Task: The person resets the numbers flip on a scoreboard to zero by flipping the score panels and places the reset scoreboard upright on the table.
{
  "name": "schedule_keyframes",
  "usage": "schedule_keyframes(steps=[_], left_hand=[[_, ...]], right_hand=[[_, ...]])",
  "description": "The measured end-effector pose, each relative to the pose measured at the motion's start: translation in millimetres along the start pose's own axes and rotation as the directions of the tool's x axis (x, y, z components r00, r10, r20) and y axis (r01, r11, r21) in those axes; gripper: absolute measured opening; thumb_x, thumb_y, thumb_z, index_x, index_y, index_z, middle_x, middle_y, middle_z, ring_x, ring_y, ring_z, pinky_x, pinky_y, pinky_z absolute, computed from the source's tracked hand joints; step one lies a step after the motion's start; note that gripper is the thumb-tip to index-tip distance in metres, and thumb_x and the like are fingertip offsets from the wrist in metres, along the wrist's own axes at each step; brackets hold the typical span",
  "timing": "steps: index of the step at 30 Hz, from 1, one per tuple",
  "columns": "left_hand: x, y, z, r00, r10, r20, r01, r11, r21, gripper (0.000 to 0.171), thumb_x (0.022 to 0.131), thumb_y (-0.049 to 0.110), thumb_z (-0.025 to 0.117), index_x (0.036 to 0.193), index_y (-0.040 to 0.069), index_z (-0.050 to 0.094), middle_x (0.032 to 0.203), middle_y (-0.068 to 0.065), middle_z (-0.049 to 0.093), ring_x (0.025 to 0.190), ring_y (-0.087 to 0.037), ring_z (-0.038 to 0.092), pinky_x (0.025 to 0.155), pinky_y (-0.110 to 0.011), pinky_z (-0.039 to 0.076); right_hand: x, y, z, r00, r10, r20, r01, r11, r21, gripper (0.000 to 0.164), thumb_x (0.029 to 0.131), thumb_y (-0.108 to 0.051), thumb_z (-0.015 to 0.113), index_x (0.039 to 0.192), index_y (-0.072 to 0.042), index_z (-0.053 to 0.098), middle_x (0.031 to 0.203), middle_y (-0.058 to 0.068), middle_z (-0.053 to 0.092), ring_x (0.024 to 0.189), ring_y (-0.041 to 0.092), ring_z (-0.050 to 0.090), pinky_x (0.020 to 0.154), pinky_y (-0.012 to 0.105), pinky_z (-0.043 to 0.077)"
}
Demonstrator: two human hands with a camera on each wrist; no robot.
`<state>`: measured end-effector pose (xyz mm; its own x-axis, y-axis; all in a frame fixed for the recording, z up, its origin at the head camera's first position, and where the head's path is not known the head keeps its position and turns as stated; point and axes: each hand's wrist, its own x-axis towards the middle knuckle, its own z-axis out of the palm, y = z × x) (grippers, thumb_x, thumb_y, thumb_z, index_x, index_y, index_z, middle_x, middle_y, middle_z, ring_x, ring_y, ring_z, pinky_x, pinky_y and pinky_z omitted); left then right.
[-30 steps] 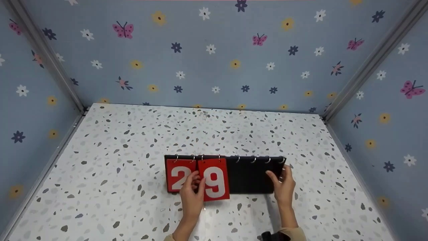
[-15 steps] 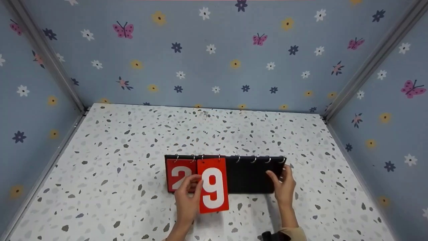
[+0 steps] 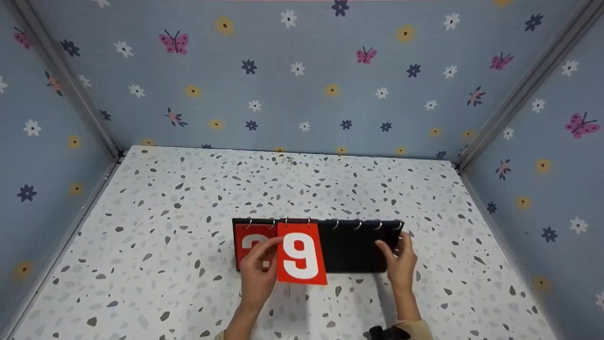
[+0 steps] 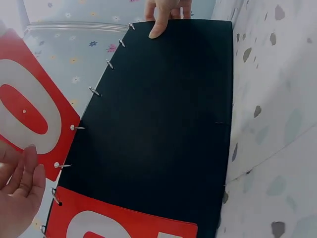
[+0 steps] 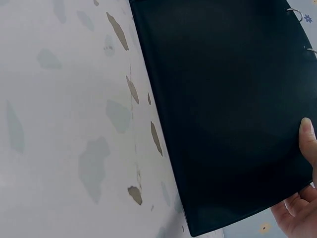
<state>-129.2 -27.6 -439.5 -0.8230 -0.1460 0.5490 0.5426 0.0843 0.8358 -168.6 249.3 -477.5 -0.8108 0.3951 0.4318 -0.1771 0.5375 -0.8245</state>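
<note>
A black flip scoreboard (image 3: 356, 248) stands on the table, with silver rings along its top edge. Red number card 2 (image 3: 243, 259) hangs at its left end, partly behind my left hand (image 3: 258, 269). That hand pinches the left edge of the red card 9 (image 3: 300, 255), which swings out from the board on its rings. In the left wrist view, the card's other face shows a white 0 (image 4: 52, 124), with fingertips against it. My right hand (image 3: 401, 264) grips the board's right end, thumb (image 5: 307, 134) on the front and fingers behind.
The white speckled table (image 3: 188, 189) spreads around the board. Blue panels (image 3: 302, 108) with flowers and butterflies rise at the back and both sides, joined by grey metal corner posts (image 3: 519, 89). A black strap (image 3: 388, 333) shows near the right sleeve.
Card 9 has swung further out from the board, and my left hand has moved left and up with it, covering more of card 2. My right hand and the board stay put.
</note>
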Motion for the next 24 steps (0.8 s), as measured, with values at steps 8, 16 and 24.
schedule_keyframes(steps=[8,16,24], left_hand=[[26.1,-12.7,-0.2,0.99,0.133,-0.054,-0.13,0.99,0.055,0.019,0.073,-0.018,0.063,0.086,-0.005,0.067,0.089,-0.017,0.058,0.08,-0.019,0.054,0.07,-0.019,0.045],[54.1,-28.1,2.9,0.978,0.202,-0.049,-0.198,0.977,0.084,0.016,0.074,-0.011,0.066,0.089,-0.004,0.067,0.085,-0.011,0.066,0.078,-0.019,0.061,0.069,-0.02,0.047],[77.2,-33.9,9.3,0.98,0.187,-0.064,-0.179,0.977,0.116,0.011,0.08,0.002,0.066,0.09,-0.002,0.068,0.084,-0.01,0.067,0.077,-0.021,0.061,0.072,-0.025,0.046]], right_hand=[[2,0,0,1.0,0.005,0.003,-0.005,1.0,0.027,0.035,0.074,-0.002,0.072,0.103,0.006,0.053,0.083,0.021,0.062,0.073,0.029,0.059,0.063,0.027,0.048],[1,0,0,1.0,0.028,0.007,-0.028,0.999,0.019,0.035,0.075,-0.003,0.072,0.103,0.005,0.053,0.084,0.019,0.063,0.075,0.029,0.06,0.063,0.021,0.048],[3,24,4,1.0,0.027,0.008,-0.027,1.0,0.006,0.037,0.074,-0.006,0.073,0.104,0.002,0.053,0.085,0.017,0.063,0.073,0.024,0.061,0.062,0.024,0.048]])
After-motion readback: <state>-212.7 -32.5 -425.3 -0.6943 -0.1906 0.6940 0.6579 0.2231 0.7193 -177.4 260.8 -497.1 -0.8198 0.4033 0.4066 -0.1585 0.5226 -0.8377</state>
